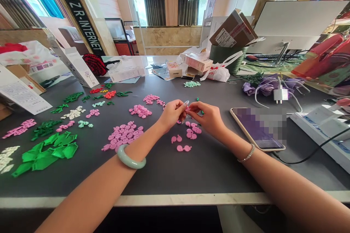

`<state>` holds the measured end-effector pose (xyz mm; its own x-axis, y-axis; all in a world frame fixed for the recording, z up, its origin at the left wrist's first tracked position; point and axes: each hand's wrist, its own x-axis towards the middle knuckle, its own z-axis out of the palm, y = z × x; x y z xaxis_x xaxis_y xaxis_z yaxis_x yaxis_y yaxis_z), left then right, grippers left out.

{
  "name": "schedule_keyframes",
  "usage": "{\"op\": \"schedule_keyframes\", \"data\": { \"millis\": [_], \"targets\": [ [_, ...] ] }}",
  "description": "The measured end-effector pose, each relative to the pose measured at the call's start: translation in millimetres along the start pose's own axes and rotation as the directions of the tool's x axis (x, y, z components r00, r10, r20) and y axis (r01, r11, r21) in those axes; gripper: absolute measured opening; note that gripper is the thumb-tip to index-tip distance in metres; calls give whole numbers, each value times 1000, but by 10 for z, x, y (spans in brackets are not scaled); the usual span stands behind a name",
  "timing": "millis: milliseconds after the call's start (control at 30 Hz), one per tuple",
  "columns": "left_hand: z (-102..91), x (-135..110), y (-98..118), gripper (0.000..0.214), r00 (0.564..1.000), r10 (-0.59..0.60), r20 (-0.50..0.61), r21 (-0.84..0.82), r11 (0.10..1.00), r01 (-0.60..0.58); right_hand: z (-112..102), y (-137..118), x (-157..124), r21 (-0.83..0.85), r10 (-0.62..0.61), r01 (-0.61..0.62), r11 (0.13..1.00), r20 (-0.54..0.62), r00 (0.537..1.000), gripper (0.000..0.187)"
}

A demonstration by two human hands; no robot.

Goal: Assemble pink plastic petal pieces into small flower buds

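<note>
Pinches a small pink piece point(187, 109) between the left hand point(172, 115) and the right hand point(207, 115), close together near the centre of the frame, with loose pink discs point(189, 131) just below, a pink pile point(124, 136) at lower left of centre and a phone point(243, 127) toward the right.

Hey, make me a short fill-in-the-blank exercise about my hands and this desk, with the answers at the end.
1. The left hand and right hand hold a small piece coloured ____.
2. The pale green bangle circles the ____ arm.
3. The flowers beside the white charger are ____.

Missing words: pink; left; purple.
</note>
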<state>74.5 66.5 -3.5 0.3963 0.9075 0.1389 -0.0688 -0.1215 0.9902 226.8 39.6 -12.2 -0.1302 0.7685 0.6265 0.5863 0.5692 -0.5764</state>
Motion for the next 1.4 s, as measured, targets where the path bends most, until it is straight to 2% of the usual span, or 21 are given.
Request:
{"op": "schedule_keyframes", "data": {
  "millis": [133,300,700,933,1067,1233,1400],
  "targets": [
    [16,-14,13,32,1000,-22,-13,14,1000,22,5,10,-8,-60,-41,41,997,0,999,10],
    [42,-30,8,31,998,-33,-56,16,999,34,28,41,-19,-50,-73,74,996,13,997,10],
    [138,-82,-21,30,990,-21,-142,-99,995,7,18,35,-34,-132,-187,188,973,17,982,19],
    [154,-94,-72,35,988,19,-154,-104,994,-36,74,71,-40,-94,-241,236,967,-50,969,16],
    [158,-94,-96,37,986,52,-158,-105,992,-69,88,61,-45,-36,-183,181,983,-54,982,13],
    [161,-98,-67,39,983,104,-151,-74,991,-116,67,6,-31,100,-13,19,995,-63,998,10],
    [158,-90,-9,39,977,158,-146,-31,986,-164,79,-42,-10,364,197,-141,921,-121,973,15]
  ]
}}
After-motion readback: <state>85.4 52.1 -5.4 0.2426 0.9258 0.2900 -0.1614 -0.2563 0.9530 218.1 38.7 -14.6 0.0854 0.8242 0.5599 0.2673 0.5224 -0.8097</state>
